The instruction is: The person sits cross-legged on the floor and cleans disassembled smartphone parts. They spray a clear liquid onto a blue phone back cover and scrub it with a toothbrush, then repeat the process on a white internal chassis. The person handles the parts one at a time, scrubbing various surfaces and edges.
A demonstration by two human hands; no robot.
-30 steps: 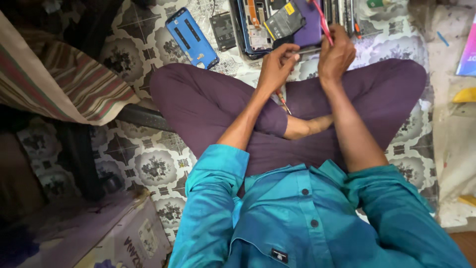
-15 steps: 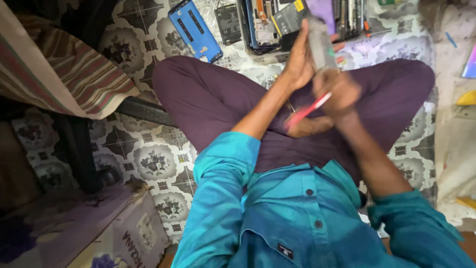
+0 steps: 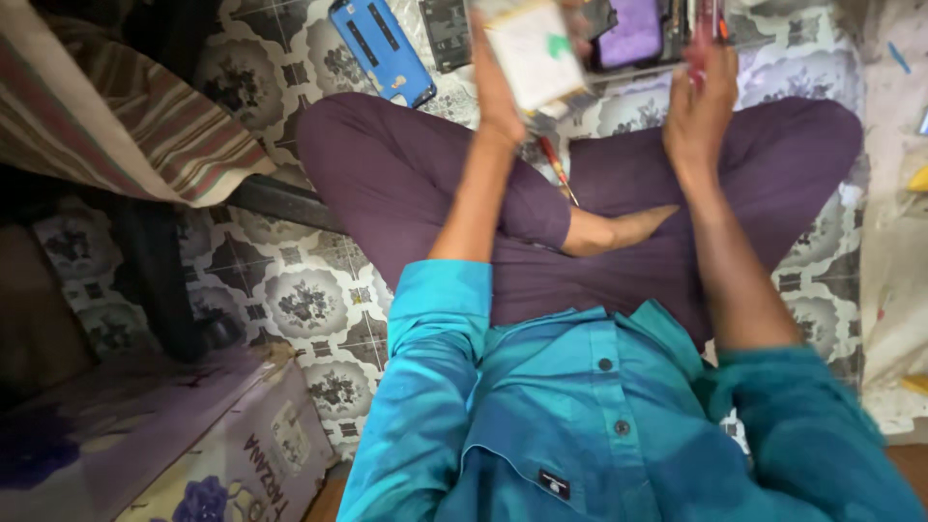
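I sit cross-legged on a patterned floor mat (image 3: 309,300). My left hand (image 3: 498,82) holds up a flat white phone battery (image 3: 535,53) with a small green mark. My right hand (image 3: 701,101) is raised beside it and grips a thin red-handled tool (image 3: 710,24), mostly hidden at the top edge. A small red screwdriver (image 3: 559,172) lies on my lap between my knees. Beyond my hands sits a purple phone part (image 3: 633,34).
A blue phone back cover (image 3: 380,48) lies on the mat at upper left, a dark flat part (image 3: 445,34) next to it. A striped cloth (image 3: 116,116) hangs at left. A printed cardboard box (image 3: 222,454) stands at lower left.
My left hand has lifted the white battery up and away from my lap. My right hand has risen from my lap toward the tray with the red tool.
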